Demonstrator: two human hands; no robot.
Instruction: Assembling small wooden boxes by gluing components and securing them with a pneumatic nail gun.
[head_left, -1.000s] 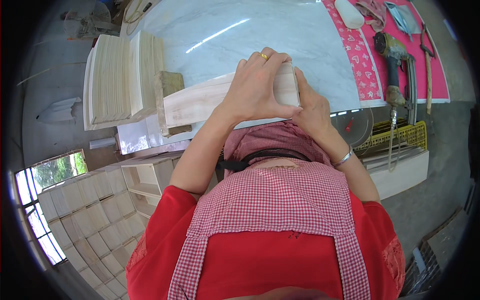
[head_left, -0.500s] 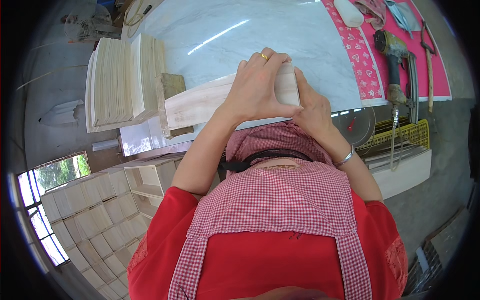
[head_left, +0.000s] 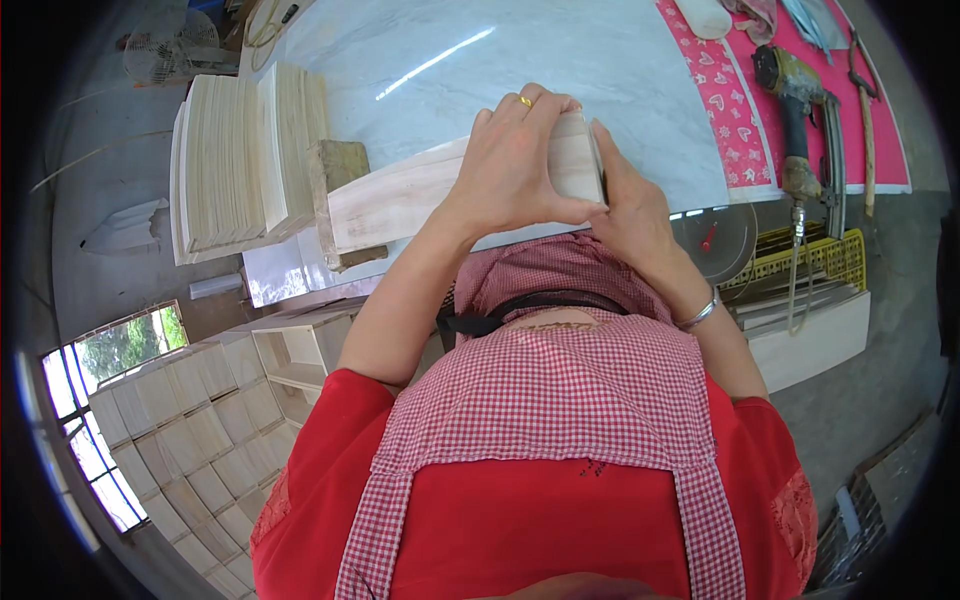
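Observation:
A long pale wooden board (head_left: pixel 395 195) lies across the near part of the table, its left end against a rough wooden block (head_left: pixel 342 180). My left hand (head_left: pixel 508 160) spans the board's width near its right end, thumb on the near edge and fingers over the far edge. At that right end, my right hand (head_left: pixel 636 208) holds the end edge, its fingers extended along it. The right thumb is mostly hidden behind the left one, and the board's underside is out of sight.
Stacked thin wooden boards (head_left: pixel 225 165) stand at the table's left. On the pink cloth (head_left: pixel 840 120) at right lie a nail gun (head_left: pixel 795 130) with a hose and a hammer (head_left: pixel 865 130). A yellow crate (head_left: pixel 845 258) with boards sits below. Wooden boxes (head_left: pixel 200 430) are piled lower left.
My right hand's fingers have shifted slightly at the board's end, where a dark edge now shows more. The left hand keeps its grip. The whole view has shifted a little.

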